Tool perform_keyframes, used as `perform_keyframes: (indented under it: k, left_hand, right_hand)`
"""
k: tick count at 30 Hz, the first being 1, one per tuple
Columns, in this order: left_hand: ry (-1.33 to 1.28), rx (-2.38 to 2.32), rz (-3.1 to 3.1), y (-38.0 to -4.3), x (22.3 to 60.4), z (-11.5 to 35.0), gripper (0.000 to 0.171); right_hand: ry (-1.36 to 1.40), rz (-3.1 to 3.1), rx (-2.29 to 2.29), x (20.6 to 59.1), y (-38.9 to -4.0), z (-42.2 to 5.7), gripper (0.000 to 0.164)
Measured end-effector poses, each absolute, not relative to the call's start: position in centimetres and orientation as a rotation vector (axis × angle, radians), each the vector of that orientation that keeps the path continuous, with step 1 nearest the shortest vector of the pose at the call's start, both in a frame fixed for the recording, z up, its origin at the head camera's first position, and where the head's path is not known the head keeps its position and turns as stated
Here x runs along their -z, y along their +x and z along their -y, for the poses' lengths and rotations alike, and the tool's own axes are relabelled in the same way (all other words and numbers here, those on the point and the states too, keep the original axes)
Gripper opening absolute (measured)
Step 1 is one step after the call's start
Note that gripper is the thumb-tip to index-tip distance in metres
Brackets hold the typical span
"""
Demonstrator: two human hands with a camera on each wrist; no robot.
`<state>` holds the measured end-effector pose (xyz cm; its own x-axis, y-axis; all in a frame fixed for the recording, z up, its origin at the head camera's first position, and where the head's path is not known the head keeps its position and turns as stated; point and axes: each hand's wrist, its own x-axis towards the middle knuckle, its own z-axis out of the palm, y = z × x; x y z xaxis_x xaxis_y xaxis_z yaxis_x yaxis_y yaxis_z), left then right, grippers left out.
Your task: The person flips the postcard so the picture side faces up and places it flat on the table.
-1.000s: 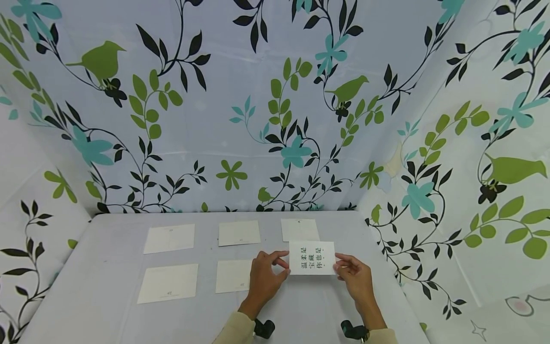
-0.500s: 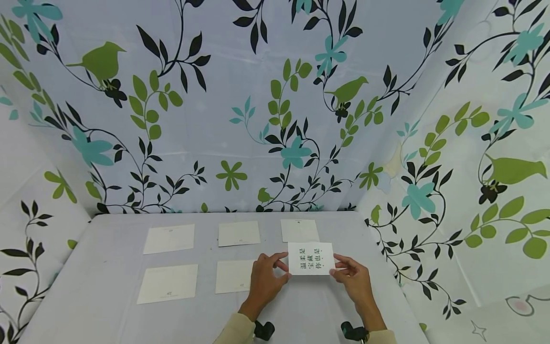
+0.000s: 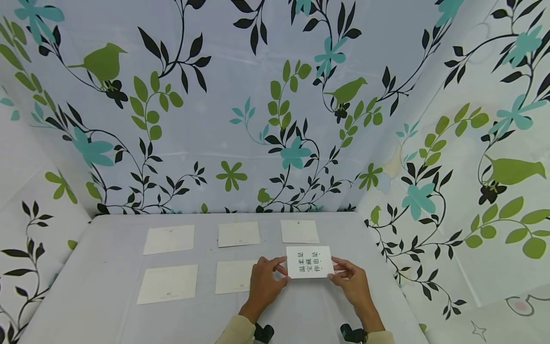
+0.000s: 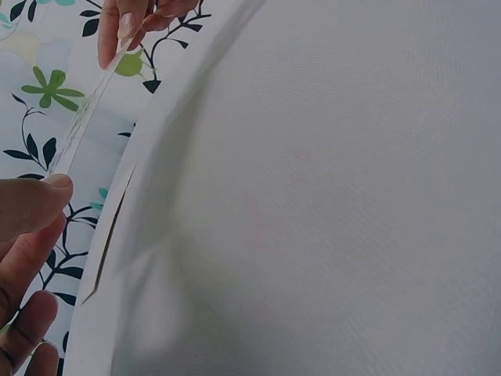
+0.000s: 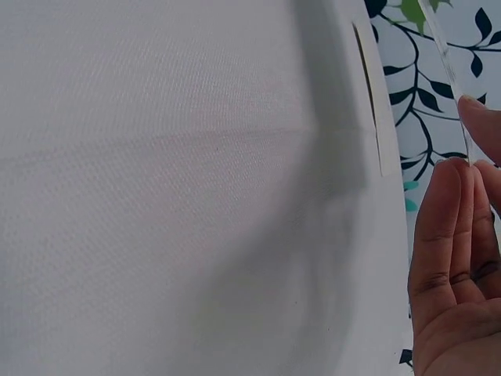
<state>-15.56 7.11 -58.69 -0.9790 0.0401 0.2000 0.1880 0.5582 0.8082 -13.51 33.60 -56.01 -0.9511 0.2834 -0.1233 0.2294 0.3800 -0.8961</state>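
While left hand [image 3: 264,283] and right hand [image 3: 354,285] pinch opposite ends of a white rectangular paper card [image 3: 309,263], squeeze lightly. Could bow.

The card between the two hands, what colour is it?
The card is white with dark writing, clearest in the head view.

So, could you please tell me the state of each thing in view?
Printed card: held up above the table, text sideways in head view.
Left hand: pinching its left edge.
Right hand: pinching its right edge.
Three back-row cards: lying on the table, apart.
Two front-row cards: lying apart; one partly hidden.
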Motion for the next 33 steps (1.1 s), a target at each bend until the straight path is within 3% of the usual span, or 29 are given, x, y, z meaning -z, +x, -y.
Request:
perform_keyframes:
  k: [33]
  left_hand:
    - [-0.22,1.188,2.693,-15.3,61.2,-7.4,0.046]
  right_hand:
    - [-0.554,2.748,-1.373,58.4,-13.8,-33.0,0.054]
